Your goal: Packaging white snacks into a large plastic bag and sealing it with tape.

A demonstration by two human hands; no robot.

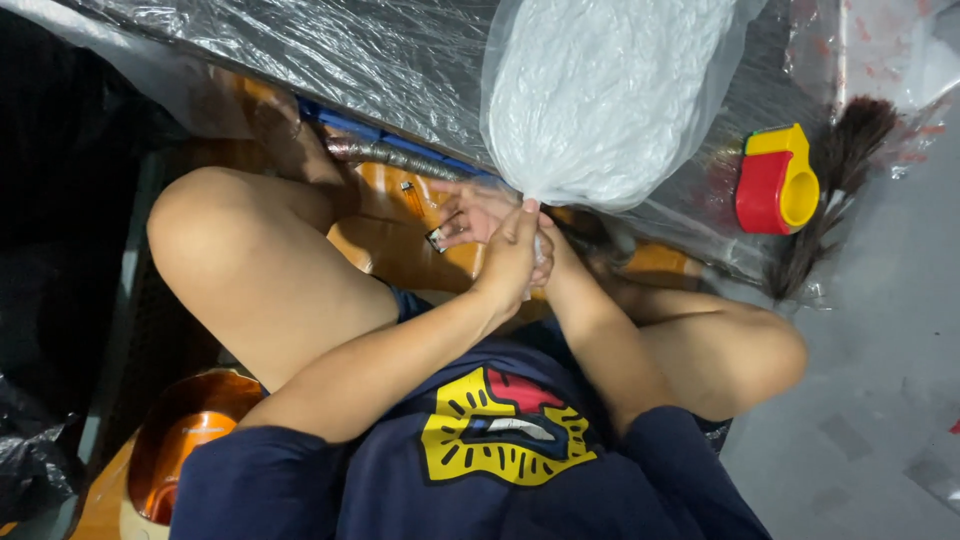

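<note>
A clear plastic bag [610,90] stuffed with white fluffy material lies in front of me, its gathered neck pointing at my lap. My left hand [510,262] wraps around that neck from the near side. My right hand [470,215] sits under and behind the left one, with its fingers spread to the left at the same neck. The two hands overlap, so the neck itself is mostly hidden. My bare knees stick out on either side of them.
A red and yellow tape dispenser [775,180] sits to the right, beside a dark bristly brush [835,190]. Crinkled clear plastic sheeting [330,50] covers the surface behind. A shiny orange object [190,435] is at lower left, next to a black bag [30,450].
</note>
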